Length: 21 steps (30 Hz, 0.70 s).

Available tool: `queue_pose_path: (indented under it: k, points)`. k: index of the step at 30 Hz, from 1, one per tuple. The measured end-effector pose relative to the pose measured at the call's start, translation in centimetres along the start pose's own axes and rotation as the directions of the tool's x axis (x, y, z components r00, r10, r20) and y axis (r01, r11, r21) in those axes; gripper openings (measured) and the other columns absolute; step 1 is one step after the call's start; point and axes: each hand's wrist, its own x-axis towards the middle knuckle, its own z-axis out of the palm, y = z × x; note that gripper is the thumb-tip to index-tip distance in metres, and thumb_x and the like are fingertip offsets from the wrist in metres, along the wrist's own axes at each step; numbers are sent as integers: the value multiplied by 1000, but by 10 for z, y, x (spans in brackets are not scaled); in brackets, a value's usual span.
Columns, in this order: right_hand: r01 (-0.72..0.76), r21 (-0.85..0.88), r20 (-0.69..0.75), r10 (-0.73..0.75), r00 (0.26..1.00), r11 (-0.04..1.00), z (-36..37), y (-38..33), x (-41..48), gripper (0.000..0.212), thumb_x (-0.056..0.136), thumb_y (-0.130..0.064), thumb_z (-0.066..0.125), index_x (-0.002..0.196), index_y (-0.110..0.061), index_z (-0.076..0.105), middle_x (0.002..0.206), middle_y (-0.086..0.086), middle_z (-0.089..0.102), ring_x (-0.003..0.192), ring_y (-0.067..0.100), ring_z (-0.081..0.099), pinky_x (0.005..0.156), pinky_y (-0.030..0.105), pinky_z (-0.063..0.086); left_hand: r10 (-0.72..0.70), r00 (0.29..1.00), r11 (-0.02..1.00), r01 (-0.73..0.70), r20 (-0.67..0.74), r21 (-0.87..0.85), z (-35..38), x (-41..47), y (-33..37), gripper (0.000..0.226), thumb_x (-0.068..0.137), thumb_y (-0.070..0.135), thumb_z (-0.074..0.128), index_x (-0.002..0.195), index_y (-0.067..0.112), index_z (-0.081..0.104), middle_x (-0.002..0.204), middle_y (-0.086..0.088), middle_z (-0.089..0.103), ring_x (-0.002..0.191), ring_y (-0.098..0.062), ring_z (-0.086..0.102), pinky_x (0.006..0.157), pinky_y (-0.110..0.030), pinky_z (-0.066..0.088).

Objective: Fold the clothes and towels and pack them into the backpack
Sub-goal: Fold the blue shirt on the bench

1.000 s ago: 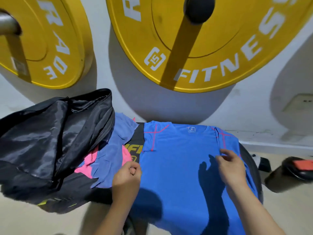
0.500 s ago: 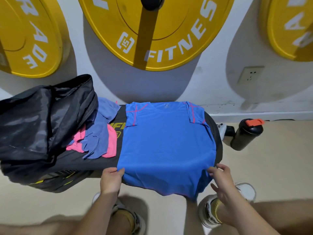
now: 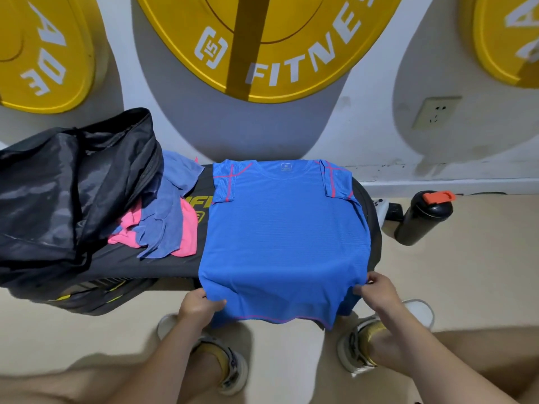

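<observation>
Left hand [image 3: 199, 305] and right hand [image 3: 377, 290] each grip the blue shirt [image 3: 284, 228] hem

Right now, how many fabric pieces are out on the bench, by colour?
Blue: 2, the T-shirt and the towel
Pink: 1, the cloth under the towel
Total: 3
</observation>
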Motion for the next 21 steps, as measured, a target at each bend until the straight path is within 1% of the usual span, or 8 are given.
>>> queue_pose_path:
  k: [3,5,7,10,13,16,18,21]
  points:
    - [4,-216,51,7,999,976,0,11,4,25,75,-13,74,98,-14,65,97,6,68,89,27,63,77,37,52,-45,999,994,42,29,100,4,5,-15,17,61,14,78,74,14,68,83,-12,70,80,-31,64,73,-38,52]
    - [4,-396,45,16,999,918,-4,19,6,27,73,-20,75,98,-14,68,98,6,69,92,27,63,80,37,53,-53,999,985,50,13,165,5,10,-28,9,74,13,76,71,15,68,81,-14,71,80,-32,65,74,-39,52]
    - [-12,-452,28,28,999,892,-9,22,6,23,75,-20,71,97,-14,68,98,7,69,93,28,62,79,38,53,-76,997,984,74,5,161,3,10,-30,12,84,15,69,72,11,66,76,-13,66,73,-29,60,67,-33,46]
    - [30,-367,40,-16,999,930,-16,15,-1,14,79,-13,60,91,-9,67,93,11,69,89,30,61,70,33,47,-99,995,995,99,21,-3,-3,5,-16,17,83,17,66,75,5,59,69,-13,56,67,-26,51,63,-37,43]
    - [66,-154,43,-60,997,986,-25,5,-7,12,88,-8,52,98,-4,58,96,15,64,85,28,56,68,34,40,-62,993,982,79,103,-171,-17,-5,2,26,96,15,50,72,5,46,47,-8,40,42,-16,35,45,-23,28]
    - [109,-75,-54,-113,992,991,-33,-1,-14,10,93,-12,48,101,-5,50,96,17,59,80,29,54,69,35,41,26,999,979,-17,40,-201,-24,-14,19,26,101,20,44,90,-2,55,77,-17,61,64,-23,52,59,-32,39]
    - [113,-61,-137,-121,983,992,-37,-4,-18,12,93,-15,52,99,-7,47,95,17,59,83,33,55,69,37,44,90,983,985,-112,-159,-131,-28,-24,33,19,98,22,52,96,4,56,96,-15,62,80,-25,54,71,-34,41]
    - [107,82,-144,-95,985,991,-49,-18,-35,26,89,-22,64,101,-9,45,92,15,57,77,31,56,56,34,42,115,979,918,-169,-166,-359,-38,-45,54,15,94,20,59,104,10,54,98,-12,60,80,-26,55,66,-34,45]
